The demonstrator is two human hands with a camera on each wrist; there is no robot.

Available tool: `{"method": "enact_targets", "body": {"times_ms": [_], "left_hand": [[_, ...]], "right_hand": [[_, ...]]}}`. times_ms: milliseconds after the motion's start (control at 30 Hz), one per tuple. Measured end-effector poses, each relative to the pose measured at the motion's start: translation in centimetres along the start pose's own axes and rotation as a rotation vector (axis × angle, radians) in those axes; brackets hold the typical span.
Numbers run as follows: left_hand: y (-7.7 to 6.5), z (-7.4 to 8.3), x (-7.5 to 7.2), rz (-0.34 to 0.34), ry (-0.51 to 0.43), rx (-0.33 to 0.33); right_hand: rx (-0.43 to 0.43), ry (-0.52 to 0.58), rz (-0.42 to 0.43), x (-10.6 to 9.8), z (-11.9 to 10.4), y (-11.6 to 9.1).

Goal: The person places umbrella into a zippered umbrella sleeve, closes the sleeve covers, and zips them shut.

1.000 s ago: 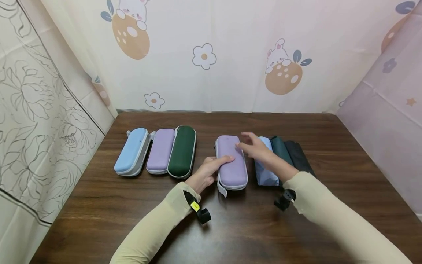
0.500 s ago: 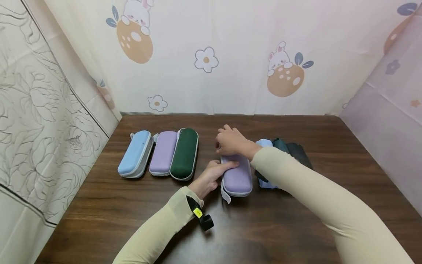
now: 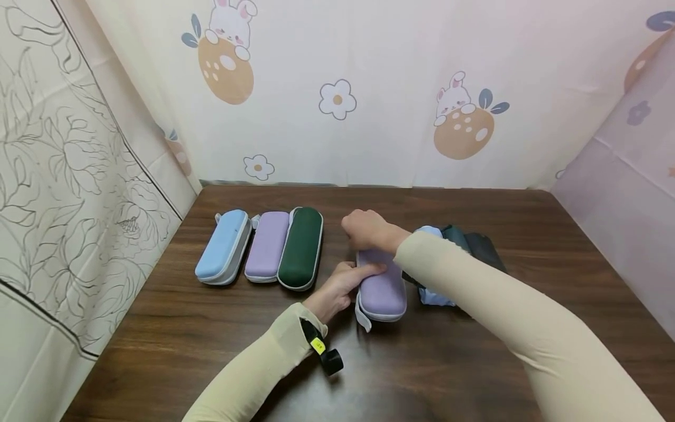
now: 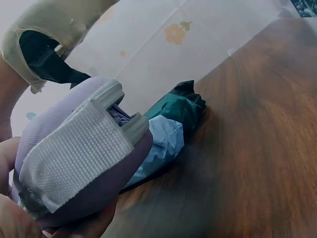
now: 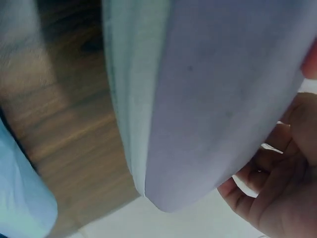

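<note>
A lavender zip case [image 3: 384,293] lies lengthwise just right of the table's middle. My left hand [image 3: 340,288] grips its left side, thumb across the lid. Over the far end bends my right hand [image 3: 364,228], its curled fingers pinching at the zip line on the far left edge; the zipper pull is hidden behind them. In the right wrist view, curled fingers [image 5: 262,183] sit beside the case's rounded end. The left wrist view shows a white strap [image 4: 79,153] on the near end and a parted zip with folded lavender fabric [image 4: 119,115] inside.
At left stand a light blue case [image 3: 224,243], another lavender case [image 3: 269,246] and a dark green case [image 3: 300,249], side by side. To the right lie folded fabric bundles: light blue [image 3: 437,297], dark green [image 3: 454,236] and black [image 3: 485,252], partly behind the right sleeve.
My right hand has moved left from the case's right side, over its far end to the far left edge, and its fingers have curled. The left hand keeps its grip.
</note>
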State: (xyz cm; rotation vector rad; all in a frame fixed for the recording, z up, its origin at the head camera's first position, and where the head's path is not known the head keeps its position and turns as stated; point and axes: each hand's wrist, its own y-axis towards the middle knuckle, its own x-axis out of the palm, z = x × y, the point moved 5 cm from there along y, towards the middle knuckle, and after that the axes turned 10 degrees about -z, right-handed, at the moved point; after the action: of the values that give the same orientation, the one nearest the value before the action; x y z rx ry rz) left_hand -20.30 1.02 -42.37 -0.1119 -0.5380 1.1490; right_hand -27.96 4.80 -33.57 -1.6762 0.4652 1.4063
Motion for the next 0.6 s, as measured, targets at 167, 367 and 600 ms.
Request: {"method": "enact_targets", "body": {"times_ms": [167,367,600], "left_hand": [[-0.1,-0.5,0.0,-0.006,0.001,0.018],[-0.2,-0.7,0.1,-0.005,0.007,0.010],[-0.5,-0.3,-0.1,-0.023,0.006,0.019]], "right_hand": [[0.052,0.108,-0.015,0.0,0.6,0.1],[0.159,0.126,-0.040,0.1,1.9,0.3],[0.258,0.361,-0.032,0.4,5.1,-0.2]]}}
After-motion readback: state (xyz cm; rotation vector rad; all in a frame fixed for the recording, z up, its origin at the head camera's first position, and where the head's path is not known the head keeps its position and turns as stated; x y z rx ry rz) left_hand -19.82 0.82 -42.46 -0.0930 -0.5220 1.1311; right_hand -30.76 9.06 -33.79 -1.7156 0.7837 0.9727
